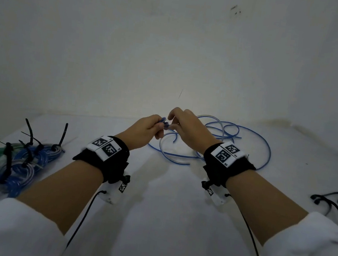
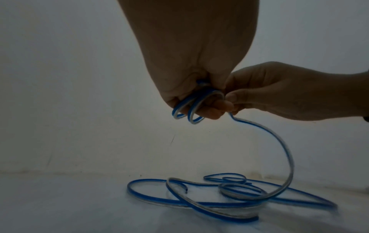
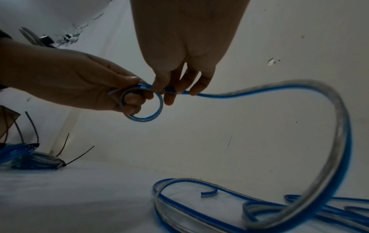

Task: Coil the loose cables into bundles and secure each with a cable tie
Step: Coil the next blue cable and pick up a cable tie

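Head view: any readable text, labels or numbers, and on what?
None can be read.
Left wrist band: two black-and-white square code tags, patterns only.
Right wrist band: two such tags, with tiny marks too small to read.
Blue cable, cable ties: no print visible.

Left hand [image 2: 191, 63] and right hand [image 2: 279, 93] on perhaps two small loops of blue cable [image 2: 287, 157]

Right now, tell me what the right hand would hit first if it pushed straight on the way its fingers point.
Most likely the left hand. The right hand pinches the blue cable with its fingers aimed at the small coil in the left hand's grip, nearly touching. Depth past that is unclear.
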Tool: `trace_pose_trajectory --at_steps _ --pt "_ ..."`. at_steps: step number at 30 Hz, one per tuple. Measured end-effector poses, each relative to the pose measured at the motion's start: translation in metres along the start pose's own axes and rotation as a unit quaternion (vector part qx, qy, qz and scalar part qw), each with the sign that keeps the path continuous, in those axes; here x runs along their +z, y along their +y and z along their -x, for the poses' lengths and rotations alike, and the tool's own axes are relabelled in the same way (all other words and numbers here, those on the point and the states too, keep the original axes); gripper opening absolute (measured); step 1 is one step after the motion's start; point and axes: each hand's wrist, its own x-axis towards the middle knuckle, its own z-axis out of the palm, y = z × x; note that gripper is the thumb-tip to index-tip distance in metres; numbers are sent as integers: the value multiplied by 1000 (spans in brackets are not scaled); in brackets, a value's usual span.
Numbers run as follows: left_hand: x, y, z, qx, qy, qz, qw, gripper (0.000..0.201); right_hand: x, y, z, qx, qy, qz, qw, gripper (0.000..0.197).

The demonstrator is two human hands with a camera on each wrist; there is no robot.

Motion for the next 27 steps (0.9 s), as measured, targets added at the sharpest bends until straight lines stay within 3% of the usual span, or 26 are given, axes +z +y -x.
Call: trace_pose_trajectory --at_steps 7,13,20,27 --pt "-8 -1 3 -29 31 49 998 26 -5 2 -2 23 1 -4 1000 8" --pt "-6 3 7 -67 -35 106 991 23 -1 -8 -6 7 -42 20 999 12" --pt "-9 0 9 -77 -25 138 987 19 -5 2 -6 1 37 43 998 13" --pt "-5 8 13 -84 -74 194 975 21 -9 0 -9 12 8 25 1000 14"
